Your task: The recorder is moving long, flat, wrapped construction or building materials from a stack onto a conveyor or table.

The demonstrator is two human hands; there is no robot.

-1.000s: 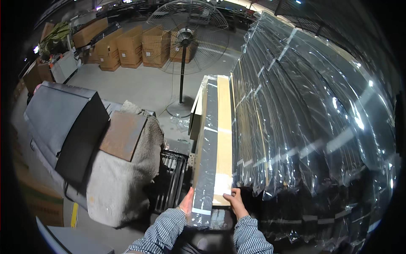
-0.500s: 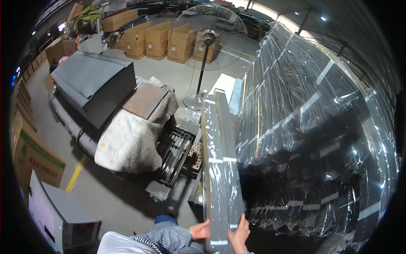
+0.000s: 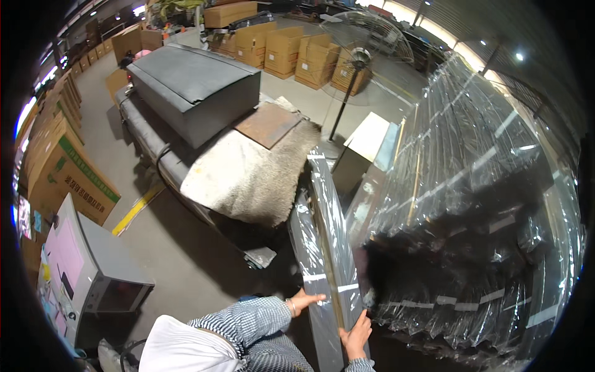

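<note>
At the lower centre of the frame, the left hand (image 3: pixel 305 301) clasps the left edge of a pair of long, grey, plastic-wrapped slabs (image 3: pixel 343 260), while the right hand's (image 3: pixel 356 335) grip clasps their right edge. The slabs slant between a shaggy off-white cloth (image 3: pixel 245 180) at centre left and plastic-wrapped dark panels (image 3: pixel 458 149) at right.

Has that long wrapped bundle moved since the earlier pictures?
Yes, the long wrapped bundle has swung left: its far end is now close to the draped cloth.
</note>
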